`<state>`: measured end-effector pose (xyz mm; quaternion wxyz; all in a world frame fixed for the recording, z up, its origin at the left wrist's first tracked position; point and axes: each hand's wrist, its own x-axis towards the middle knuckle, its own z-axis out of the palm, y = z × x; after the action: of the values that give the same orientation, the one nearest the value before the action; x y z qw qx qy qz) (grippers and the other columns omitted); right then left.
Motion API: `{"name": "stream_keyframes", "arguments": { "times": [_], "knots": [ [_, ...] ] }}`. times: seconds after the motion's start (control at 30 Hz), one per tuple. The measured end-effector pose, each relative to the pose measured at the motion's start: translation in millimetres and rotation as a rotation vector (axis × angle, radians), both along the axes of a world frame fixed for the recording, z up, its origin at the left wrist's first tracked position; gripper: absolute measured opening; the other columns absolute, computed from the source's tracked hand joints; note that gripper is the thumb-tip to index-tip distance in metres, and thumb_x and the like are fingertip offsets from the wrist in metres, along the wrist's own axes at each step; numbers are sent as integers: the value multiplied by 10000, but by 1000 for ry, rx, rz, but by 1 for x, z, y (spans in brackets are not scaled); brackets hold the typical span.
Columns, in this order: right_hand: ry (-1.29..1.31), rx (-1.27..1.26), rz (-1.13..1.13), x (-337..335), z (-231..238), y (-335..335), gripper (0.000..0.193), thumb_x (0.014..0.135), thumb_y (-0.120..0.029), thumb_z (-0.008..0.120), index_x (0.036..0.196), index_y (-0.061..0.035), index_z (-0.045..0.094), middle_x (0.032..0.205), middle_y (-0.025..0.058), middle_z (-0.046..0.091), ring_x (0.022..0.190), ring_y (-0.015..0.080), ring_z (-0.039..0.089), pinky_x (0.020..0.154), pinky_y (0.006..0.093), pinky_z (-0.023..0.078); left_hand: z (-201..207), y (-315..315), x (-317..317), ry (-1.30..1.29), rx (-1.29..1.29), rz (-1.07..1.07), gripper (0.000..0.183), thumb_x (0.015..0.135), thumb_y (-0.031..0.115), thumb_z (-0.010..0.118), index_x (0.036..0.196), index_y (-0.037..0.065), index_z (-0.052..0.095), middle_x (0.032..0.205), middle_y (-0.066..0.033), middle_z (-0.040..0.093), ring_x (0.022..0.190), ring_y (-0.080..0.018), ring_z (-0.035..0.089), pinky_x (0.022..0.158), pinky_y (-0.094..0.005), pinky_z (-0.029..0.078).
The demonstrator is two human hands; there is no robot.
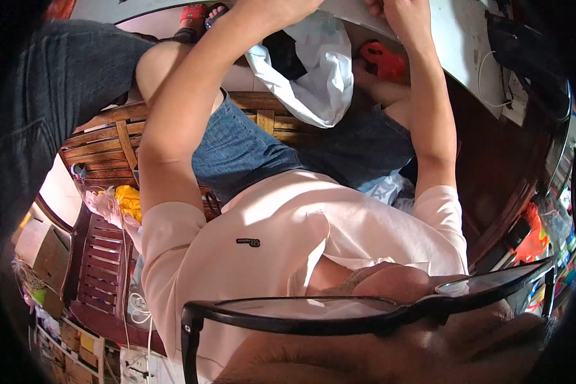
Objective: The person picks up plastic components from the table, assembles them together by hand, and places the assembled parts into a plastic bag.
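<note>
My left hand (pixel 287 9) is at the top edge, over the pale tabletop, with its fingers mostly cut off by the frame. To its right, my right hand (pixel 403 11) is also cut by the top edge. Its visible fingers look curled in, and what they may hold is out of sight. Below and between the hands, a crumpled white cloth or bag (pixel 331 77) hangs over my lap, with a black patch (pixel 285 54) inside its loop. I cannot tell whether either hand touches it.
I sit on a slatted wooden bench (pixel 102 157). A red plastic bag (pixel 385 61) lies under the pale table (pixel 451 38). Another person's dark trouser leg (pixel 51 83) is close at left. A white cable (pixel 481 86) and a black bag (pixel 525 48) are at right.
</note>
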<state>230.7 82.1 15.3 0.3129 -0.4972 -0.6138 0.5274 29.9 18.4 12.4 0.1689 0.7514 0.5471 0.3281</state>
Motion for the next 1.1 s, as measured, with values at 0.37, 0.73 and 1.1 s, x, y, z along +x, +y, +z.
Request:
{"name": "stream_keyframes", "arguments": {
  "times": [0.37, 0.73, 1.1],
  "knots": [
    [-136, 154, 39, -8, 1, -10, 182, 964, -142, 595, 874, 14, 624, 634, 29, 601, 540, 94, 532, 504, 271, 427, -1, 1, 1, 57, -26, 3, 190, 875, 143, 624, 974, -18, 647, 992, -204, 641, 934, -413, 654, 813, -503, 532],
    [-606, 688, 41, -29, 3, -27, 181, 910, -167, 651, 876, -19, 552, 692, 252, 648, 674, 480, 647, 587, 523, 504, -8, 1, 3, 89, -29, 47, 130, 830, 90, 619, 915, -8, 629, 967, -204, 644, 912, -431, 657, 786, -520, 535],
    [-842, 742, 121, -45, -2, -26, 178, 918, -189, 619, 903, -46, 513, 668, 203, 672, 587, 401, 677, 519, 495, 533, 4, 3, 3, 85, -72, 43, 118, 814, 93, 671, 864, 10, 604, 935, -202, 639, 880, -440, 648, 753, -529, 523]
  ]
}}
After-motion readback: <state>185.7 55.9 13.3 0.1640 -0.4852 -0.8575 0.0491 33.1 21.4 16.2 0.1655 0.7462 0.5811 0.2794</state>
